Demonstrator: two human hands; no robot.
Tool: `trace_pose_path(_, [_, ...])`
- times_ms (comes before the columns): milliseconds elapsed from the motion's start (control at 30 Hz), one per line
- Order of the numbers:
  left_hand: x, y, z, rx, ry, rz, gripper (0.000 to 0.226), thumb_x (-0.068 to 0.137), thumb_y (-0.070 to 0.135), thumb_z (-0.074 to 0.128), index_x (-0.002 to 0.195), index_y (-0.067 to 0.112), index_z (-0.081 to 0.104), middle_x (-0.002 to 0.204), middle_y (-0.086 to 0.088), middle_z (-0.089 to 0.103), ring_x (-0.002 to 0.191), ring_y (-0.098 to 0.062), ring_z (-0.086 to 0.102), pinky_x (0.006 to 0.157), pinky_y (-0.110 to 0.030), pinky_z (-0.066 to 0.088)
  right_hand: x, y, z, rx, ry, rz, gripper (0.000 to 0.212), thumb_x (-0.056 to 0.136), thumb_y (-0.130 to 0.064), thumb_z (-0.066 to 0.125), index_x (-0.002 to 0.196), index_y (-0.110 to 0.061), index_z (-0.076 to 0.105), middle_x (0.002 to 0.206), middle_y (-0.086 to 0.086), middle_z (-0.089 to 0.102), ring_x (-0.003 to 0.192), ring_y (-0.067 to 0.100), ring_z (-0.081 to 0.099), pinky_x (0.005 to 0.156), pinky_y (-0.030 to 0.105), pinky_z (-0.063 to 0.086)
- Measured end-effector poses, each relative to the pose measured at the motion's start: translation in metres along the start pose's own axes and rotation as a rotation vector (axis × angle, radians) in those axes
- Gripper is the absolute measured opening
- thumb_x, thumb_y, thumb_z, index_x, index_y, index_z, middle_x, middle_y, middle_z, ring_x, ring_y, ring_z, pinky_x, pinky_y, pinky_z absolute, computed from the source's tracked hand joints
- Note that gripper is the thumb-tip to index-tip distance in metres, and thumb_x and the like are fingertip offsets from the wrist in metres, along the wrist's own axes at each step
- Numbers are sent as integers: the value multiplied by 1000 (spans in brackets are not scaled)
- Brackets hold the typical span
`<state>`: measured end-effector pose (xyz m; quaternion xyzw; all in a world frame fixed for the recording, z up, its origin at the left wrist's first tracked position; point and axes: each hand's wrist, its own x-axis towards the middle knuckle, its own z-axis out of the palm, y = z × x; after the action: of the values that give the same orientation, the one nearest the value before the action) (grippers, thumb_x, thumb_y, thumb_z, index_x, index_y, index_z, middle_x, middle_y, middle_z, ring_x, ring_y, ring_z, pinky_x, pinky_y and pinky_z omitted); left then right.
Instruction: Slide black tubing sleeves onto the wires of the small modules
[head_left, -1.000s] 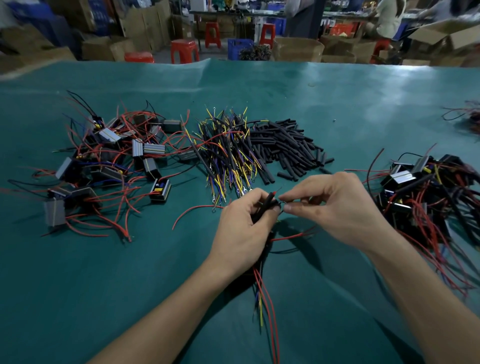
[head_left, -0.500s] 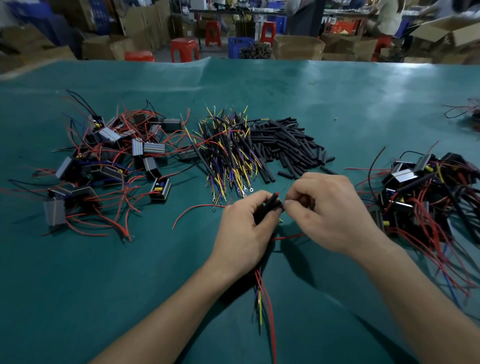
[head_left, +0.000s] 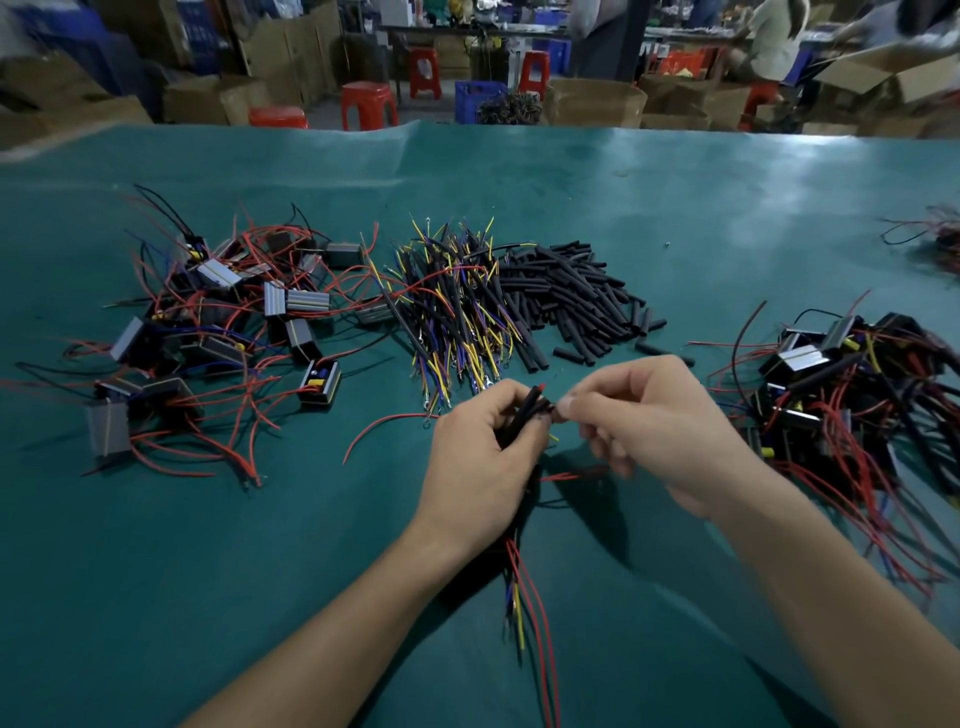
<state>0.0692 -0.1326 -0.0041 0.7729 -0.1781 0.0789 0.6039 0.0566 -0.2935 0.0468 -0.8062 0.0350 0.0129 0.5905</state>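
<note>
My left hand is closed around a bundle of black sleeves and wires; a red wire tip pokes out of the top. Red and yellow wires trail from under that hand toward me. My right hand pinches at the top of the bundle with thumb and forefinger; what it holds is blurred. A heap of loose black tubing sleeves lies behind the hands. Small grey modules with red wires are piled at the left. The module in my left hand is hidden.
A pile of sleeved yellow, blue and black wires lies between the modules and the sleeves. Another pile of modules with wires sits at the right. The green table cover spreads all round. Boxes, red stools and people stand beyond the far edge.
My right hand has drawn closer to the left hand and its fingers have curled at the sleeve's tip. The left hand has kept its grip and place.
</note>
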Motion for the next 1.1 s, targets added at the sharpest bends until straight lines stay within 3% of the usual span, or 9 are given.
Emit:
trace_pose_path(67, [1,1,0,-20,3,-19,13,91,22,65,80,15,63,71,-12,61,63,-8,43,63,-44,43,0,1,-6,-213,-13,-186,16,81,-7,77,72,-20,78,60,-3,67,52,8,56,49,20,45])
trace_pose_path(233, [1,1,-1,-30,-18,-40,15,88,27,62,80,15,63,69,-13,59,64,-9,42,62,-44,42,2,3,-12,-549,128,-558,14,77,-15,88,88,-20,81,74,-11,69,70,10,65,63,8,41])
trace_pose_path(333, [1,0,-1,-30,-31,-50,15,88,28,62,78,18,62,64,-6,57,62,-9,41,60,-43,42,3,3,-16,-610,114,-636,12,79,-19,88,89,-20,82,79,-13,70,70,6,64,64,12,43])
trace_pose_path(400, [1,1,-1,-25,-42,-49,16,88,28,62,80,15,63,69,-14,60,64,-10,42,61,-45,43,3,4,-16,-651,112,-676,7,80,-19,87,87,-20,83,79,-12,71,68,5,63,64,14,44])
trace_pose_path(533, [0,0,-2,-41,-43,-47,16,90,27,64,78,16,61,65,-11,53,62,-11,40,58,-44,40,2,4,-14,-708,98,-716,4,86,-19,81,90,-19,82,81,-8,71,72,12,64,64,31,51])
trace_pose_path(633, [1,1,-2,-23,-47,-46,23,93,24,66,73,16,56,61,4,43,61,-11,36,55,-42,37,1,3,-11,-755,89,-691,3,91,-18,75,92,-20,77,82,-7,65,77,17,61,67,41,52])
trace_pose_path(767, [0,3,-1,-11,-48,-26,20,90,28,63,75,14,60,62,3,44,61,-10,36,55,-40,37,-4,-1,-4,-795,85,-604,5,89,-14,68,84,-17,67,81,-6,57,79,21,55,70,46,50])
trace_pose_path(967, [-1,3,1,31,-37,-17,9,85,25,63,81,18,66,64,-10,58,59,-11,42,59,-42,44,-8,-7,5,-674,140,-317,26,84,-29,55,60,-24,49,53,-9,50,57,9,45,56,27,35])
trace_pose_path(1100, [-2,3,1,75,-1,2,7,85,24,63,84,20,69,62,-8,57,56,-18,43,56,-39,41,-3,-2,8,-416,120,-36,26,83,-25,61,65,-7,56,44,-9,36,44,11,31,44,22,25])
